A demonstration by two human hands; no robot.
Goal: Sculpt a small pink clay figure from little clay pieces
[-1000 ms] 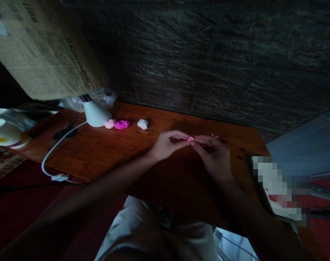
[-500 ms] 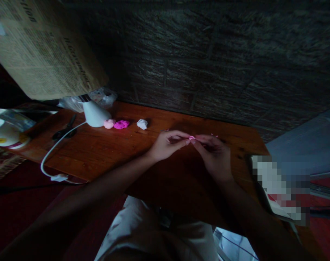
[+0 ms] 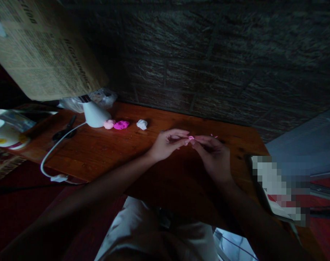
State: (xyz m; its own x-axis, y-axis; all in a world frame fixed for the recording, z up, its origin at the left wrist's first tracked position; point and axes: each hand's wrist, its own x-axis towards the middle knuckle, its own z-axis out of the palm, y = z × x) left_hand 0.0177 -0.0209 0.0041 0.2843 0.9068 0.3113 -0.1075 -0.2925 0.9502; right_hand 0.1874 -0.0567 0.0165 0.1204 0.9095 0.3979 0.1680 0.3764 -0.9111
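A small piece of pink modelling clay sits between the fingertips of both hands, above the wooden table. My left hand pinches it from the left, with thumb and fingertips close together. From the right, my right hand has its thumb and index finger closed on the same piece. The fingers partly cover the clay, so its exact shape is hard to make out. To the left on the table lie a pale pink lump, a magenta lump and a white lump. Tiny pink bits lie behind my right hand.
A lamp with a white base and newsprint shade stands at the left, its white cord crossing the table. Dark scissors and a white cup are farther left. A blurred-out device lies right. A brick-patterned wall rises behind.
My left index finger has lifted slightly, away from the thumb, and the pink piece shows a little more. My right hand stays almost in place. The lumps on the table have not moved.
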